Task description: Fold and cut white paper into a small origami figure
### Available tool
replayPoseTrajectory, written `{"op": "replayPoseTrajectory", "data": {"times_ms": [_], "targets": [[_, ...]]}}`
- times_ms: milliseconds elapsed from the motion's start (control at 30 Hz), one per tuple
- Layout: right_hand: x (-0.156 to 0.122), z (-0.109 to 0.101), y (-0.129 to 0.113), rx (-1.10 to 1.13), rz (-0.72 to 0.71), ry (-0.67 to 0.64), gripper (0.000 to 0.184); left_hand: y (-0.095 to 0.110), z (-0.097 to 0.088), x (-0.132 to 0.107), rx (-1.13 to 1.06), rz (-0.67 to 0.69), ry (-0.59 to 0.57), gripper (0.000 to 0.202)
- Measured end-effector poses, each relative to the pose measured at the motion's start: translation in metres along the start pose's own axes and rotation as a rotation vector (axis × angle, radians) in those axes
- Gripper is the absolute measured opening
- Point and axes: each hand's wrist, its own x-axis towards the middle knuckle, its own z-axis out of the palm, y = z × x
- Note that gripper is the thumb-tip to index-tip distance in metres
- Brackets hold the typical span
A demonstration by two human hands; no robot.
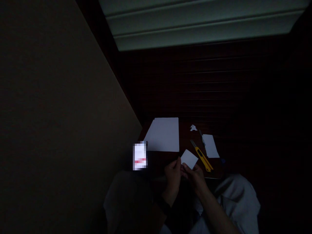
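Note:
The scene is very dark. My left hand and my right hand meet just above the near edge of a small dark table. Both pinch a small white paper piece that sticks up and to the right from the fingers. Each hand's fingers are closed on its lower edge. A yellow utility knife lies on the table just right of the paper piece, its blade end pointing away from me.
A large white sheet lies flat at the table's far left. A smaller white slip and a tiny paper scrap lie to the right. A blurred white card sits at the left edge. A tan wall fills the left.

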Motion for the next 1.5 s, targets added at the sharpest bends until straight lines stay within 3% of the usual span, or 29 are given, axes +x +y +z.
{"op": "replayPoseTrajectory", "data": {"times_ms": [400,700,833,1100,1300,1500], "targets": [[0.003,-0.004,0.003,-0.006,-0.054,0.049,0.035,0.005,0.002,-0.003,-0.013,-0.031,-0.006,0.045],[-0.001,-0.007,0.001,-0.174,-0.124,0.053,0.041,0.007,-0.015,-0.003,-0.061,-0.046,-0.178,0.037],[-0.005,-0.002,-0.011,-0.301,-0.213,0.036,0.038,0.011,-0.023,-0.005,-0.065,-0.044,-0.194,0.034],[-0.012,0.012,-0.041,-0.556,-0.319,0.118,0.031,0.005,-0.029,-0.002,-0.039,-0.08,-0.277,0.031],[-0.019,0.014,-0.047,-0.844,-0.565,0.043,0.02,0.031,-0.042,0.002,0.013,0.02,-0.37,0.029],[-0.03,0.024,-0.051,-0.887,-0.601,-0.045,0.017,0.048,-0.048,0.001,0.099,0.113,-0.391,0.022]]}}
